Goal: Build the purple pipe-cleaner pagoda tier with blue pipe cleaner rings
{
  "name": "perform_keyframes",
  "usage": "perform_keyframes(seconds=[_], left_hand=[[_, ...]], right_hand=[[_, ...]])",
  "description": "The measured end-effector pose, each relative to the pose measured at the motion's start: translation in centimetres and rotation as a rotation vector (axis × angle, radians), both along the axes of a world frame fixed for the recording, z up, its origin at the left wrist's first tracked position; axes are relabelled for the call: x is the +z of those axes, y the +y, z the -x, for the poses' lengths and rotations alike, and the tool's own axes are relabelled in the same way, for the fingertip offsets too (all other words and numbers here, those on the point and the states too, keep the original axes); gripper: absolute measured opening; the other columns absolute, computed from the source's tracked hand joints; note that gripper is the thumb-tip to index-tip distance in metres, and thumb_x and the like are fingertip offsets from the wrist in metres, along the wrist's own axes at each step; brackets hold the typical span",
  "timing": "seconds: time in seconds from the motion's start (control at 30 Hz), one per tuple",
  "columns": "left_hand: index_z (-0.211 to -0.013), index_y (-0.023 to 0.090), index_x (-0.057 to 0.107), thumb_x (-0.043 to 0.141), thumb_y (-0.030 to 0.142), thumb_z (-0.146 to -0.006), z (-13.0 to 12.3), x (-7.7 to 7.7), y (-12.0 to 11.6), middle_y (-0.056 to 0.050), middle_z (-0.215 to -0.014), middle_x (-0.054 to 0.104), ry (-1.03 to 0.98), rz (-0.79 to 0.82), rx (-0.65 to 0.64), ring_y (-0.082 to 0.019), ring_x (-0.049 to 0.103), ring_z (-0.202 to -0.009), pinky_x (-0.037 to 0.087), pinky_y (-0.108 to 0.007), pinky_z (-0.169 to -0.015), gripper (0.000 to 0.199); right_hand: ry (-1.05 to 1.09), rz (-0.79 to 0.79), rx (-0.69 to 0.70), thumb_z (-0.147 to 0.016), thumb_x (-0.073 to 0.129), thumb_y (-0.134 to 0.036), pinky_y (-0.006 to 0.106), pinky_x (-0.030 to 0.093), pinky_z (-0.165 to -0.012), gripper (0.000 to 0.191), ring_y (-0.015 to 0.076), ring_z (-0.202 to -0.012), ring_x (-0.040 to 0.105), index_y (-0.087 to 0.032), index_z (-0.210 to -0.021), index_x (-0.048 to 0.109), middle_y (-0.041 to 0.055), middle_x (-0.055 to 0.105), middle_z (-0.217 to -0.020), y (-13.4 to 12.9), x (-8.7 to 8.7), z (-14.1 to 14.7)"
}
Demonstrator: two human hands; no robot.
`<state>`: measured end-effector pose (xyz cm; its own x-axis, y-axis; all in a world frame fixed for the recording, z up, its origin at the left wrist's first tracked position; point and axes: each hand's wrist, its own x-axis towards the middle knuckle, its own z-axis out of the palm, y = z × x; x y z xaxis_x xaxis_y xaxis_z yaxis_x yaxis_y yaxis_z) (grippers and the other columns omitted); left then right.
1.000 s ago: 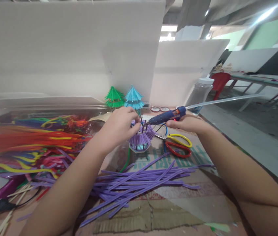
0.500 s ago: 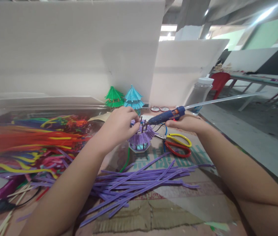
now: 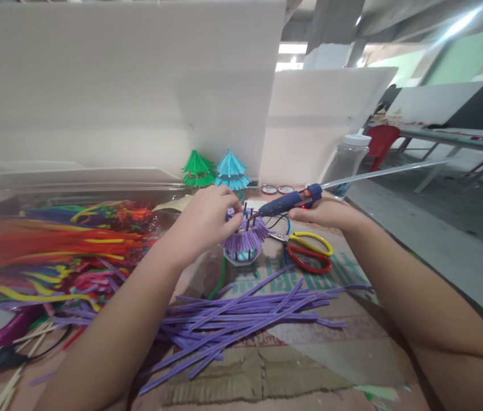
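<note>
A small purple pavilion model (image 3: 246, 240) with a ruffled roof and dark posts stands on the cardboard in the middle. My left hand (image 3: 218, 214) is closed at its upper left side, fingers bent round the top; what the fingertips pinch is hard to see. My right hand (image 3: 324, 214) grips a blue hot glue gun (image 3: 288, 202), whose nozzle points left at the posts on top of the model. A clear glue stick (image 3: 386, 172) juts out of the gun's back end, and a small red light glows on the gun.
Scissors (image 3: 309, 251) with yellow and red handles lie right of the model. Purple pipe cleaners (image 3: 241, 319) are strewn in front. Multicoloured pipe cleaners (image 3: 61, 240) fill the left. Green (image 3: 196, 168) and blue (image 3: 231, 168) pavilion models and a clear bottle (image 3: 348, 162) stand behind.
</note>
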<state>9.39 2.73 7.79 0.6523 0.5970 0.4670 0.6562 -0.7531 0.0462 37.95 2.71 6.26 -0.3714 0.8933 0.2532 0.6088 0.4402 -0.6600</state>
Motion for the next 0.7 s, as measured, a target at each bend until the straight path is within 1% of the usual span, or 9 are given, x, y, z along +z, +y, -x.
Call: perform_keyframes(seconds=[0.07,0.13,0.23,0.3,0.4,0.47,0.53,0.63,0.7], left_hand=[[-0.089,0.018,0.074,0.051,0.025,-0.09,0.0,0.0,0.0,-0.008,-0.097,0.07,-0.001,0.0,0.001,-0.026,0.064,-0.095,0.047,-0.04,-0.089,0.024],[-0.089,0.017,0.074,0.051,0.025,-0.09,0.0,0.0,-0.1,-0.008,-0.096,0.07,-0.005,0.003,0.003,-0.026,0.064,-0.095,0.047,-0.04,-0.089,0.024],[-0.089,0.017,0.074,0.051,0.025,-0.09,0.0,0.1,-0.1,-0.008,-0.095,0.07,-0.01,0.012,0.005,-0.026,0.064,-0.094,0.047,-0.04,-0.088,0.024],[-0.089,0.017,0.074,0.051,0.025,-0.09,0.0,0.1,-0.1,-0.008,-0.095,0.07,-0.013,0.019,0.003,-0.026,0.063,-0.094,0.047,-0.04,-0.087,0.023],[-0.089,0.017,0.073,0.052,0.024,-0.09,0.1,0.2,-0.1,-0.008,-0.095,0.07,-0.019,0.031,-0.001,-0.026,0.063,-0.093,0.047,-0.039,-0.087,0.022],[-0.089,0.017,0.074,0.053,0.024,-0.09,0.2,0.2,-0.1,-0.008,-0.095,0.07,-0.014,0.04,-0.005,-0.025,0.063,-0.093,0.047,-0.039,-0.087,0.022],[-0.089,0.017,0.074,0.053,0.024,-0.09,0.2,0.2,-0.1,-0.008,-0.096,0.07,-0.006,0.044,-0.008,-0.025,0.064,-0.093,0.047,-0.039,-0.087,0.022],[-0.089,0.017,0.073,0.053,0.024,-0.09,0.1,0.3,-0.1,-0.008,-0.095,0.07,0.006,0.046,-0.012,-0.025,0.064,-0.093,0.047,-0.038,-0.087,0.022],[-0.09,0.017,0.073,0.053,0.024,-0.091,0.1,0.4,-0.1,-0.008,-0.095,0.07,0.013,0.043,-0.011,-0.025,0.064,-0.093,0.047,-0.038,-0.086,0.022]], right_hand=[[-0.009,-0.01,-0.013,-0.076,0.073,-0.051,0.039,0.056,-0.093,0.044,0.0277,-0.109,0.068,-0.028,-0.114,0.074,0.0024,0.076,-0.108,-0.2,0.2,0.2],[-0.042,0.002,-0.023,-0.074,0.073,-0.05,0.035,0.057,-0.08,0.04,0.0253,-0.095,0.071,-0.026,-0.105,0.076,0.002,0.077,-0.096,-0.5,0.5,0.5],[-0.087,0.061,-0.036,-0.073,0.072,-0.051,0.028,0.051,-0.059,0.032,0.0193,-0.068,0.067,-0.02,-0.083,0.075,0.0021,0.073,-0.071,-0.7,0.8,0.5],[-0.043,0.09,-0.01,-0.076,0.069,-0.051,0.026,0.047,-0.054,0.032,0.0166,-0.061,0.063,-0.019,-0.077,0.072,0.0021,0.07,-0.065,-0.6,0.8,0.1],[0.052,0.062,0.027,-0.084,0.062,-0.048,0.026,0.049,-0.06,0.032,0.0161,-0.067,0.064,-0.018,-0.076,0.071,0.004,0.072,-0.072,0.0,0.3,-1.0],[0.083,0.04,-0.012,-0.088,0.059,-0.048,0.028,0.052,-0.069,0.036,0.0171,-0.074,0.065,-0.017,-0.075,0.072,0.0062,0.074,-0.078,0.8,-0.2,-1.7],[0.126,0.058,-0.088,-0.087,0.06,-0.051,0.031,0.054,-0.077,0.037,0.0193,-0.082,0.068,-0.017,-0.08,0.073,0.0088,0.076,-0.088,1.9,-1.0,-2.3],[0.169,0.108,-0.256,-0.083,0.066,-0.05,0.032,0.057,-0.081,0.035,0.0213,-0.092,0.07,-0.018,-0.094,0.074,0.012,0.076,-0.104,4.1,-2.5,-2.7],[0.149,0.104,-0.364,-0.082,0.069,-0.047,0.032,0.057,-0.079,0.035,0.0215,-0.09,0.071,-0.016,-0.097,0.074,0.0136,0.076,-0.104,5.9,-3.6,-2.7]])
